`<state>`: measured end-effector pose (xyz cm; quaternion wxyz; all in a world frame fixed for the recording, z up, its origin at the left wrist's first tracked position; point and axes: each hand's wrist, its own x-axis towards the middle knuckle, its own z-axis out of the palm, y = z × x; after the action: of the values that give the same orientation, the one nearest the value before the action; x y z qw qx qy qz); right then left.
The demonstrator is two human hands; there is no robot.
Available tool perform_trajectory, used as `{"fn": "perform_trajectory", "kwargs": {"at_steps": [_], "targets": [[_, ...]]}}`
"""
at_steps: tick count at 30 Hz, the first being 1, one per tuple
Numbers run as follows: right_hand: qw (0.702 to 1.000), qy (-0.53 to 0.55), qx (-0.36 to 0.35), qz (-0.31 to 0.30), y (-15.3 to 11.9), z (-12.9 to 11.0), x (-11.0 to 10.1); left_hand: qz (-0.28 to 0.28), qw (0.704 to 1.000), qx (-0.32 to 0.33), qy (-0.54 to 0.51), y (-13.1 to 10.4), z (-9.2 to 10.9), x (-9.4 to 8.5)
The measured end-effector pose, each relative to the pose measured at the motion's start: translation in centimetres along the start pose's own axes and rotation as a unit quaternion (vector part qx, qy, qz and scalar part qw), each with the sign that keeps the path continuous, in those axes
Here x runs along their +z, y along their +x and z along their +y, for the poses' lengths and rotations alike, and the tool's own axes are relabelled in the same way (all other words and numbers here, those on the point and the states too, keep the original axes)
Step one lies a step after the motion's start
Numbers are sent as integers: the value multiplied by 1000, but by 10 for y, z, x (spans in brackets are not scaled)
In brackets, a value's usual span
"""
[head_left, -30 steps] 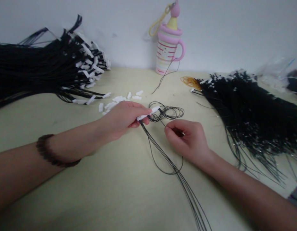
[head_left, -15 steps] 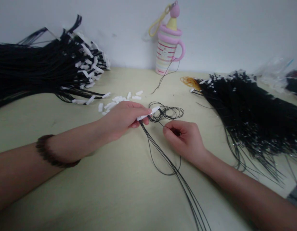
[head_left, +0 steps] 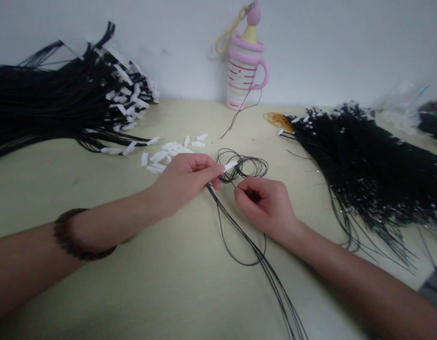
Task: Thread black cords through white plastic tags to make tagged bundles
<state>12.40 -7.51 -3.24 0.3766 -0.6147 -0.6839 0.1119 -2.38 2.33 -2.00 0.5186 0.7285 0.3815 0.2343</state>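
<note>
My left hand (head_left: 192, 182) is closed in a pinch on a small white strip (head_left: 230, 165), whose far end sticks out past the fingertips. Black cords (head_left: 235, 223) run from under those fingers toward the front edge of the view. Beyond the fingertips a loose coil of thin black cord (head_left: 254, 165) lies on the table. My right hand (head_left: 264, 203) is closed just right of the left one, thumb and forefinger pinching a thin black cord. A loop of cord (head_left: 239, 263) hangs between the two hands. The left fingers hide part of the strip.
Several loose white strips (head_left: 172, 148) lie behind my left hand. At the left is a large black cord bundle (head_left: 55, 99) with white ends; another black bundle (head_left: 363, 160) lies right. A pink-and-white cup (head_left: 244, 71) stands by the wall, and yellow bands (head_left: 275, 120) lie near the right bundle.
The left fingers now cover more of the white strip, and less of it shows. The right hand has shifted slightly left, still pinching the cord. The whole view has shifted slightly.
</note>
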Motion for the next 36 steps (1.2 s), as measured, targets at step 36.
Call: {"fn": "perform_trajectory", "kwargs": {"at_steps": [36], "targets": [[931,337,99,-94,17,33,-22,-233,943,226,75,-32,36,-20]]}}
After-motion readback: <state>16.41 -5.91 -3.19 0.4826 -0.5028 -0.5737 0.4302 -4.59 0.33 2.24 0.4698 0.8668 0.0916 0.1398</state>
